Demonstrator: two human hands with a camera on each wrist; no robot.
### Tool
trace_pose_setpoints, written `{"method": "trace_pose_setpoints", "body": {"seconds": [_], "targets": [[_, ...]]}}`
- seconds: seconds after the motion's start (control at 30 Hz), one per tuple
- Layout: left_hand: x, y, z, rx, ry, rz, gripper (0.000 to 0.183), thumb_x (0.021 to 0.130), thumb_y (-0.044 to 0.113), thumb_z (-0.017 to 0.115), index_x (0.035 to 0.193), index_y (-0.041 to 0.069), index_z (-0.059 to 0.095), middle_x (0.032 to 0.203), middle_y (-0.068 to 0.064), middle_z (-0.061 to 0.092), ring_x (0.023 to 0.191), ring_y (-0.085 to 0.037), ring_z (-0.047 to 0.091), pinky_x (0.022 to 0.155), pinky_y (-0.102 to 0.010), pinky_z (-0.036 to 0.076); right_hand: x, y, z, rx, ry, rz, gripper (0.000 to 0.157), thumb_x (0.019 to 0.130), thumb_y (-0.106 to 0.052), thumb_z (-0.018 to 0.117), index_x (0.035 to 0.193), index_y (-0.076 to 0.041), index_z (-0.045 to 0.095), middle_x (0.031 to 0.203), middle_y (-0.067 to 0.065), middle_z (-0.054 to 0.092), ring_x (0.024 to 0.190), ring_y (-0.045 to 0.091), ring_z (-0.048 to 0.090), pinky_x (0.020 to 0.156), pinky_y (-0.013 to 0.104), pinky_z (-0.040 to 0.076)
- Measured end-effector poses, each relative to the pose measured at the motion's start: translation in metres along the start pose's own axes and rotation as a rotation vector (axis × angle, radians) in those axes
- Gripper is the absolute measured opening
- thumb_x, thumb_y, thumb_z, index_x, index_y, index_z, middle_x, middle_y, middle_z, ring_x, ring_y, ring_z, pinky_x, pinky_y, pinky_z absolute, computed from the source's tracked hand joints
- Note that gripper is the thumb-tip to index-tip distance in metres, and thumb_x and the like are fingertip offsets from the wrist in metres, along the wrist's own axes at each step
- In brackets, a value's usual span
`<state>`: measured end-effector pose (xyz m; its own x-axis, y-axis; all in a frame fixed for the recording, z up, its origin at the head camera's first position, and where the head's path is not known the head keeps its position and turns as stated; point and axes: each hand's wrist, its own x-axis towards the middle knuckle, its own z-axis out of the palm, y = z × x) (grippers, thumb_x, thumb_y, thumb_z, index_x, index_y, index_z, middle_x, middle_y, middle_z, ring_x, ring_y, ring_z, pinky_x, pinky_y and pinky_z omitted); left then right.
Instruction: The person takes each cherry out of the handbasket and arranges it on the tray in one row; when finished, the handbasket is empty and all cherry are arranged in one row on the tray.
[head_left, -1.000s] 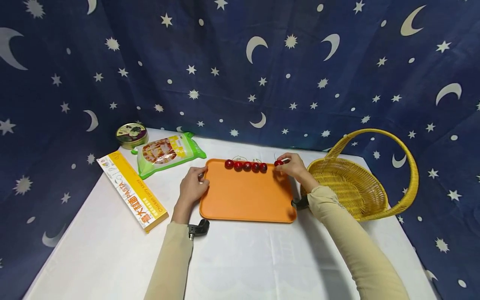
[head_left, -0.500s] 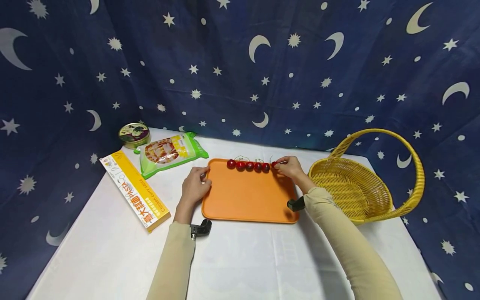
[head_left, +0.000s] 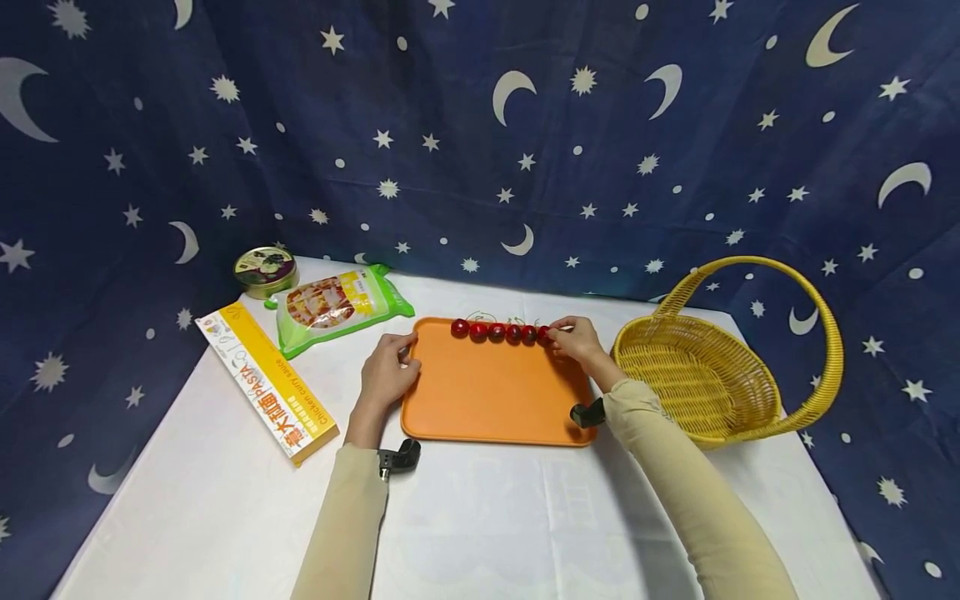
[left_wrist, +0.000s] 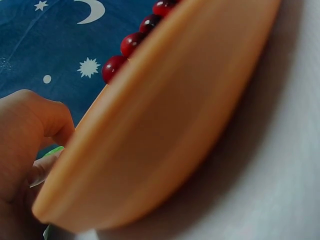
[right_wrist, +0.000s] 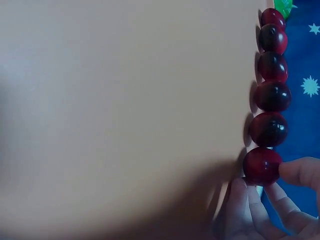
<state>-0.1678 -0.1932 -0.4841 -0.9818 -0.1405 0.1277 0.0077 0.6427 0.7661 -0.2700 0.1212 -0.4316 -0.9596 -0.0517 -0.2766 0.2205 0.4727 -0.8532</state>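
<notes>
An orange tray (head_left: pixel 495 392) lies on the white table, with several dark red cherries (head_left: pixel 496 332) lined up along its far edge. Thin green stems stick out behind some of them. My left hand (head_left: pixel 386 371) holds the tray's left edge near the far corner; in the left wrist view its fingertips are partly hidden behind the rim. At the right end of the row, my right hand (head_left: pixel 581 340) pinches the last cherry (right_wrist: pixel 262 166) between thumb and fingers. That cherry touches or nearly touches its neighbour (right_wrist: pixel 269 129) in the right wrist view.
Right of the tray stands a yellow wicker basket (head_left: pixel 675 383) with a tall handle, close to my right forearm. On the left are a pasta box (head_left: pixel 266 379), a green food bag (head_left: pixel 337 307) and a round tin (head_left: pixel 265 271). A starry curtain (head_left: pixel 450 208) hangs behind.
My right hand has moved left along the tray's far edge with its cherry, closing the gap to the row. The left hand stays at the tray's edge.
</notes>
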Motion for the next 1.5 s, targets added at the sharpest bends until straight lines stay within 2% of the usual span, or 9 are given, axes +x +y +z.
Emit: {"method": "trace_pose_setpoints", "body": {"seconds": [0.3, 0.57, 0.73, 0.9, 1.07, 1.17, 1.5], "targets": [[-0.001, 0.001, -0.001, 0.013, 0.005, 0.01, 0.051, 0.083, 0.011, 0.06, 0.133, 0.003, 0.062, 0.114, -0.015, 0.056, 0.083, -0.025, 0.053, 0.071, -0.037, 0.037, 0.0, 0.004, 0.0, 0.0, 0.032, 0.003, 0.023, 0.092, -0.007, 0.06, 0.11, 0.008, 0.062, 0.088, 0.015, 0.063, 0.063, 0.013, 0.06, 0.057, 0.025, 0.052], [-0.006, -0.002, -0.001, 0.009, 0.023, 0.039, 0.051, 0.082, 0.01, 0.06, 0.132, 0.001, 0.062, 0.113, -0.017, 0.057, 0.085, -0.027, 0.055, 0.073, -0.04, 0.04, -0.004, 0.008, 0.001, -0.001, 0.03, 0.007, 0.027, 0.096, -0.011, 0.056, 0.116, 0.008, 0.06, 0.098, 0.019, 0.062, 0.069, 0.018, 0.061, 0.062, 0.028, 0.053], [-0.01, -0.003, -0.003, 0.032, 0.02, 0.031, 0.05, 0.081, 0.007, 0.059, 0.13, -0.002, 0.062, 0.113, -0.019, 0.058, 0.088, -0.029, 0.06, 0.076, -0.043, 0.044, -0.004, 0.014, 0.005, -0.018, 0.037, -0.012, 0.028, 0.093, -0.009, 0.06, 0.115, 0.007, 0.061, 0.095, 0.019, 0.065, 0.065, 0.017, 0.062, 0.058, 0.027, 0.053], [-0.007, 0.002, -0.004, 0.023, 0.017, 0.051, 0.049, 0.082, 0.007, 0.059, 0.13, -0.003, 0.062, 0.113, -0.02, 0.058, 0.092, -0.031, 0.061, 0.079, -0.045, 0.045, -0.004, 0.014, 0.006, -0.046, 0.114, -0.043, 0.025, 0.09, -0.01, 0.064, 0.111, 0.004, 0.065, 0.093, 0.018, 0.067, 0.06, 0.015, 0.059, 0.053, 0.025, 0.05], [-0.007, 0.009, -0.003, 0.024, -0.007, 0.044, 0.048, 0.083, 0.007, 0.058, 0.13, -0.004, 0.061, 0.113, -0.019, 0.058, 0.093, -0.03, 0.06, 0.08, -0.044, 0.045, -0.007, 0.011, 0.006, -0.034, 0.099, -0.025, 0.027, 0.093, -0.013, 0.061, 0.114, 0.005, 0.065, 0.103, 0.018, 0.064, 0.069, 0.018, 0.062, 0.058, 0.027, 0.051], [-0.007, 0.011, -0.005, 0.036, 0.001, 0.061, 0.048, 0.084, 0.007, 0.058, 0.13, -0.004, 0.061, 0.113, -0.02, 0.057, 0.092, -0.03, 0.06, 0.079, -0.044, 0.045, -0.009, 0.008, 0.006, -0.043, 0.097, -0.031, 0.029, 0.094, -0.015, 0.059, 0.115, 0.005, 0.065, 0.106, 0.02, 0.064, 0.073, 0.021, 0.064, 0.061, 0.029, 0.053], [-0.002, 0.023, -0.017, 0.126, 0.034, 0.13, 0.049, 0.083, 0.012, 0.057, 0.13, 0.0, 0.063, 0.115, -0.02, 0.058, 0.099, -0.033, 0.058, 0.081, -0.049, 0.046, -0.011, 0.008, 0.003, -0.129, 0.151, -0.021, 0.033, 0.093, -0.017, 0.06, 0.119, 0.003, 0.065, 0.111, 0.022, 0.064, 0.07, 0.02, 0.062, 0.058, 0.028, 0.053]]}}
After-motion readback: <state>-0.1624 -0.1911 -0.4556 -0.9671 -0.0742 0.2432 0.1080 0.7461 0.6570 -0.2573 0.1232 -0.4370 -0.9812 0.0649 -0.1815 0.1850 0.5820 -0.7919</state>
